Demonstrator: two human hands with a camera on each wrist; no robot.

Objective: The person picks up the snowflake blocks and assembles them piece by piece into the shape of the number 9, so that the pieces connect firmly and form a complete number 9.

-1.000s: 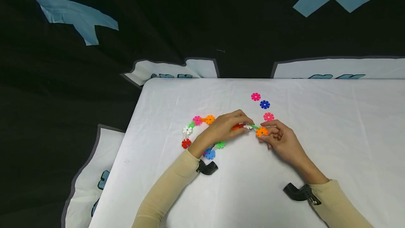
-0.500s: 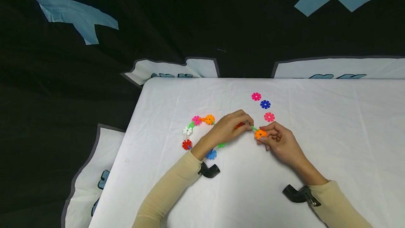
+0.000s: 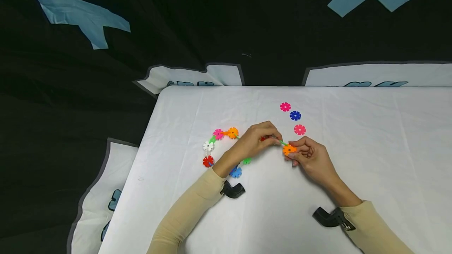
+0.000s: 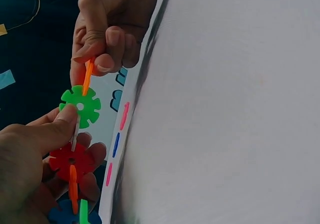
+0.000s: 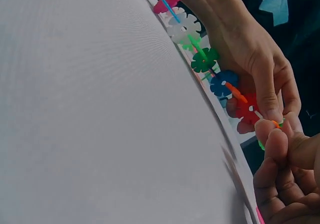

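Note:
My left hand (image 3: 259,138) pinches a chain of interlocked plastic flower discs, its thumb on a green disc (image 4: 91,104). Below that thumb, a white disc (image 4: 75,138) seen edge-on and a red disc (image 4: 61,160) follow in the chain. My right hand (image 3: 313,160) pinches an orange disc (image 3: 287,150) between thumb and fingers. In the left wrist view the orange disc stands edge-on with its lower end at the green disc's upper slot. The chain curves round beneath my left forearm, past a blue disc (image 3: 236,173), a red one (image 3: 207,161) and a white one (image 3: 208,146).
Three loose discs lie beyond my right hand: a deep pink one (image 3: 285,107), a dark blue one (image 3: 295,115) and a lighter pink one (image 3: 299,129). They rest on a white-covered table (image 3: 381,148). Past its far edge is black cloth (image 3: 197,22) with pale blue shapes.
My right hand has shifted slightly left with the orange disc, closer to my left fingers. My left fingers now cover the white disc at the chain's end. The loose discs stay put.

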